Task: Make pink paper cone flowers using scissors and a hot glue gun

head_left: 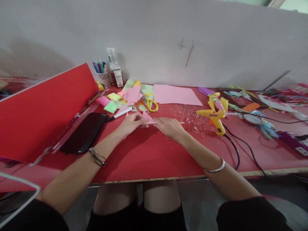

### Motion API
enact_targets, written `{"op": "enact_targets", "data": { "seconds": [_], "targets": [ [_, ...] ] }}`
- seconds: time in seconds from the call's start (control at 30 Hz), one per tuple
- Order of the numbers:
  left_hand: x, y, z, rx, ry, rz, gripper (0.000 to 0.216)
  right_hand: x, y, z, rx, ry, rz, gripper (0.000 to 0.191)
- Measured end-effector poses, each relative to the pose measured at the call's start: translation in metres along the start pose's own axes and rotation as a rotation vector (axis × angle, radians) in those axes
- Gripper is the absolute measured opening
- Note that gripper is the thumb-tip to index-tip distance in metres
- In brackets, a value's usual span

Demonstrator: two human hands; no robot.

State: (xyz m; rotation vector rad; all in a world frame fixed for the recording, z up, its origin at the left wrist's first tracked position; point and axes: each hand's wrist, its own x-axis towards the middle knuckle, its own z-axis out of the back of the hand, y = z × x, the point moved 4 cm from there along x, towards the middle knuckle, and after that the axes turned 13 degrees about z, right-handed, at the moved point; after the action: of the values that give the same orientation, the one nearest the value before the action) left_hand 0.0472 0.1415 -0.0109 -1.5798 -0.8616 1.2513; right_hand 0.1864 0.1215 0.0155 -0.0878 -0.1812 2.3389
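Note:
My left hand (pixel 133 123) is closed, its thumb and fingers pinching the left part of a thin pale stick (pixel 151 123) just above the red tabletop. Behind the stick, a folded piece of pink paper (pixel 147 117) stands up in a point between my two hands. My right hand (pixel 170 129) has its fingers pressed together over the stick and the paper's right edge. The stick's end pokes out to the right beyond my knuckles. My fingers hide how paper and stick meet.
A yellow glue gun (pixel 214 117) with a black cord lies to the right. Behind my hands are yellow-handled scissors (pixel 154 106), a pink sheet (pixel 176 95) and paper scraps. On the left are a black phone (pixel 85 133), a marker (pixel 120 114) and a leaning red board (pixel 48 109).

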Motion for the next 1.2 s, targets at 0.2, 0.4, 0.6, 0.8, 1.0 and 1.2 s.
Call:
{"op": "enact_targets", "data": {
  "seconds": [0.2, 0.4, 0.6, 0.8, 1.0, 1.2],
  "targets": [
    [-0.002, 0.003, -0.005, -0.082, 0.06, 0.105, 0.026, 0.0, 0.002, 0.0, -0.036, 0.013, 0.029, 0.036],
    [-0.006, 0.001, -0.007, -0.035, 0.1, 0.163, 0.013, 0.0, 0.003, -0.002, -0.059, -0.01, 0.08, 0.026],
    [-0.014, -0.001, -0.007, 0.184, 0.246, 0.229, 0.014, -0.001, 0.01, -0.001, -0.091, 0.034, 0.191, 0.022],
    [-0.013, 0.002, -0.006, 0.419, 0.315, 0.179, 0.028, -0.001, 0.012, 0.0, -0.113, -0.002, 0.227, 0.023],
    [-0.017, -0.001, -0.011, 0.544, 0.43, 0.108, 0.034, -0.001, 0.011, -0.001, -0.009, -0.056, 0.242, 0.028],
    [-0.022, -0.005, -0.012, 0.584, 0.48, 0.085, 0.031, 0.0, 0.009, -0.002, 0.163, -0.047, 0.248, 0.031]
  ]
}}
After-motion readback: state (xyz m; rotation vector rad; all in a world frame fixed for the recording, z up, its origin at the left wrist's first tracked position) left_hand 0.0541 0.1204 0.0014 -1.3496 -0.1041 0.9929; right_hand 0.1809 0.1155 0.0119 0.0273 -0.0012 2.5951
